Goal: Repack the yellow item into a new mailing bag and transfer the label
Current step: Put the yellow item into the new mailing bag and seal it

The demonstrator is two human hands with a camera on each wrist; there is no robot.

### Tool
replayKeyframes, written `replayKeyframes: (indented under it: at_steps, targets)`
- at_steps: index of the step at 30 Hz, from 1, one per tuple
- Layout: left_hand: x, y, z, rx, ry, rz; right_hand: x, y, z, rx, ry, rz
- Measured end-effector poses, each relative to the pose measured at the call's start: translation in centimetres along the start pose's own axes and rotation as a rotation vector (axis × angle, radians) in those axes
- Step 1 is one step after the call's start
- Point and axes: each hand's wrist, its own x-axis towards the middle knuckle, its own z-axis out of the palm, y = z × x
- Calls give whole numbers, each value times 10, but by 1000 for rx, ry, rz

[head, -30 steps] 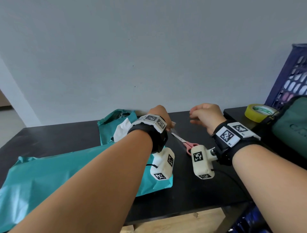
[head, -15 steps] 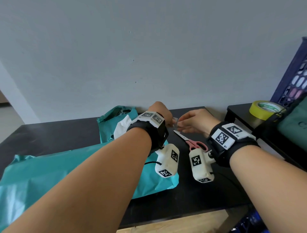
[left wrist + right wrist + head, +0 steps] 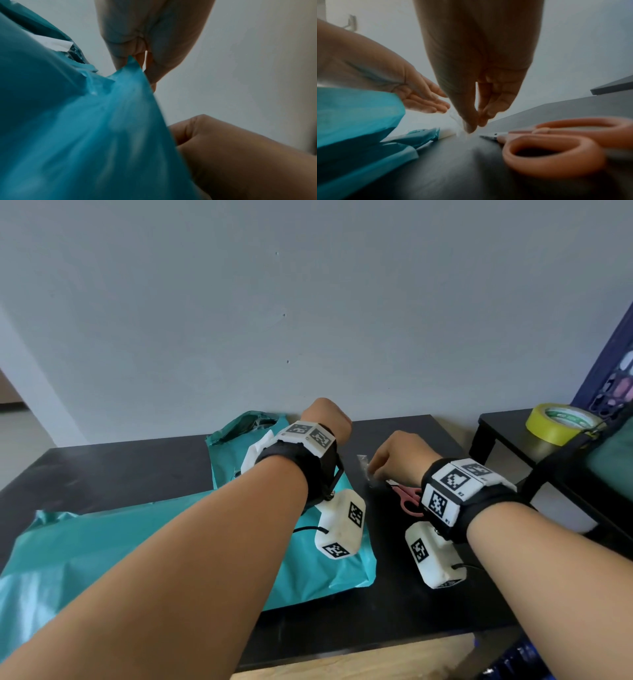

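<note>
Head view: right hand (image 3: 397,460) has its grip pinched on a clear strip (image 3: 363,465), held low over the worktop (image 3: 411,611) just far of the pink scissors (image 3: 406,498). Right wrist view shows thumb and fingertip (image 3: 469,125) closed on that film. Left hand (image 3: 325,419) sits over the new teal bag (image 3: 171,542), and its grip looks released, with the fingers (image 3: 428,104) straight and nothing in them.

Yellow item not visible. Likely inside the new teal bag, but cannot tell. Torn old bag (image 3: 239,429) with the white label (image 3: 255,455) lies far left by the wall.

Handling guess:
- Clear strip is feather-light, floppy and probably tacky, so it will cling to the fingers. Take it by one end.
- Bag film is soft and slick. Take it at a corner or the mouth edge.

Room:
- Bare worktop lies near right.
- Scissor blades are close to the right fingertips.
- Wall is tight at the far side.
- Worktop's right edge is close, with a side shelf holding a yellow tape roll (image 3: 558,422) beyond it.
</note>
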Motion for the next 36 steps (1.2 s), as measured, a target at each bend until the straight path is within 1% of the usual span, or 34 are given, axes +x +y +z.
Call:
replayKeyframes:
  at_steps: [2, 5, 6, 9, 10, 13, 16, 18, 20, 21, 24, 26, 29, 31, 34, 36]
  targets:
    - [-4, 2, -7, -29, 32, 0, -2, -5, -1, -34, 3, 1]
    - [-7, 2, -15, -17, 73, 35, -2, -7, -1, -85, 106, 17]
    - [-9, 2, -17, -13, 82, 42, -2, -6, -2, -49, 133, 50]
    - [-13, -1, -22, -77, 73, 53, -3, -1, -4, 243, 192, 168]
    - [-13, -2, -23, -99, 81, 63, -2, 0, -7, 298, 199, 195]
    - [-17, -5, -30, -138, 77, 56, -2, 4, -17, 358, 224, 205]
    - [-23, -4, -36, -145, 66, 26, -6, 2, -28, 340, 281, 234]
    - [-27, -5, -38, -128, 61, 22, -10, 2, -29, 339, 254, 216]
    - [-33, -5, -40, -125, 31, 38, -10, 7, -25, 413, 214, 186]
    - [-35, -5, -41, -135, 13, 49, -10, 9, -23, 443, 225, 182]
    - [-39, -6, -41, -149, -6, 71, -13, 11, -22, 430, 309, 102]
    - [-41, -6, -41, -143, -21, 57, -16, 7, -26, 400, 351, 27]
    - [-42, -6, -42, -85, -49, 48, -18, 0, -31, 407, 442, -21]
    - [-43, -8, -43, -87, -41, 51, -19, -5, -35, 527, 482, -57]
    - [-41, -10, -45, -88, -18, 64, -22, -13, -43, 743, 465, -65]
    - [-41, -11, -46, -70, 2, 94, -24, -20, -49, 843, 481, -76]
